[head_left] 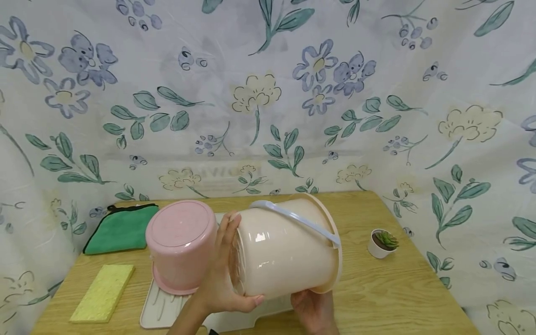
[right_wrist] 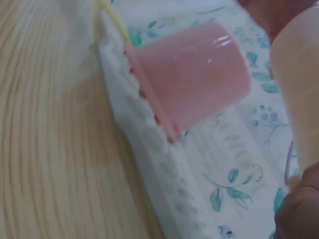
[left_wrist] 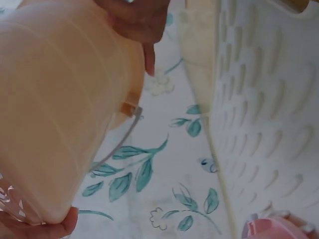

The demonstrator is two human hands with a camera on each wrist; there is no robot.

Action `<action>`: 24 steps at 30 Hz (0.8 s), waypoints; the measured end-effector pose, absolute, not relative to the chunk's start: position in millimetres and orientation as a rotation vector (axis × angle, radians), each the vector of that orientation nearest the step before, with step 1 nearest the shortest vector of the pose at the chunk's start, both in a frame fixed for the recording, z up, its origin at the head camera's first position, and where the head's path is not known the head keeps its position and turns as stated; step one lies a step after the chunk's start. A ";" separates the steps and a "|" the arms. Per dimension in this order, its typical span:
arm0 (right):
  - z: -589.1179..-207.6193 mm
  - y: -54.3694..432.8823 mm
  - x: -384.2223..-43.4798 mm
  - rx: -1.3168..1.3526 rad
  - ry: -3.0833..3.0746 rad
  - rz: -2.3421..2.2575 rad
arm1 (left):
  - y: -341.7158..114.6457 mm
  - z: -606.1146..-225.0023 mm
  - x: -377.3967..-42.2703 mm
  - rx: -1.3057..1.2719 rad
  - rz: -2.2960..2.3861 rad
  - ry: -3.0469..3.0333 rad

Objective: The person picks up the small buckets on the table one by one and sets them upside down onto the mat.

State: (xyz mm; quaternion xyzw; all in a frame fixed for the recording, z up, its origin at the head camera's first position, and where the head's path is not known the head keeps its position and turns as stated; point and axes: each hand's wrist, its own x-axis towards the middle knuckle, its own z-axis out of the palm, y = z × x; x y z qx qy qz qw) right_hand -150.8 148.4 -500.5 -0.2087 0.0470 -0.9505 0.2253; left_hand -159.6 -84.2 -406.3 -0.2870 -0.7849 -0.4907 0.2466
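A cream bucket (head_left: 284,251) with a pale blue handle (head_left: 293,218) is held tilted on its side above a white draining mat, its rim toward the right. My left hand (head_left: 222,274) grips its base, fingers over the top edge and thumb below. Beneath the rim end, my right hand (head_left: 314,309) holds the bucket from underneath, partly hidden by it. In the left wrist view the right hand (left_wrist: 137,20) shows at the bucket's rim. Just left of the left hand, a pink bucket (head_left: 182,242) stands upside down on the mat.
The ridged white draining mat (head_left: 157,309) lies on the wooden table (head_left: 402,298). At left are a yellow sponge (head_left: 102,293) and a green zip pouch (head_left: 121,228). A small potted succulent (head_left: 382,244) stands at right. A floral curtain (head_left: 259,116) hangs behind the table.
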 end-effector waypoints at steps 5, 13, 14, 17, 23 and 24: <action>-494.3 169.7 -154.9 -0.568 0.689 -2.485 | -85.6 -396.7 -160.1 -0.733 -1.148 -2.135; -481.7 207.7 -163.6 -0.336 1.641 -2.072 | -91.9 -389.8 -160.4 -0.535 -1.085 -2.290; -481.1 211.0 -164.4 -0.307 1.752 -1.986 | -92.4 -389.5 -159.7 -0.507 -1.075 -2.318; -480.8 218.0 -166.5 -0.252 1.987 -1.768 | -92.8 -388.9 -157.5 -0.443 -1.042 -2.366; -487.1 224.2 -170.4 -0.306 2.125 -1.659 | -90.2 -387.9 -154.2 -0.400 -0.943 -2.381; -488.3 224.9 -170.8 -0.332 2.139 -1.655 | -89.6 -387.3 -153.5 -0.400 -0.923 -2.382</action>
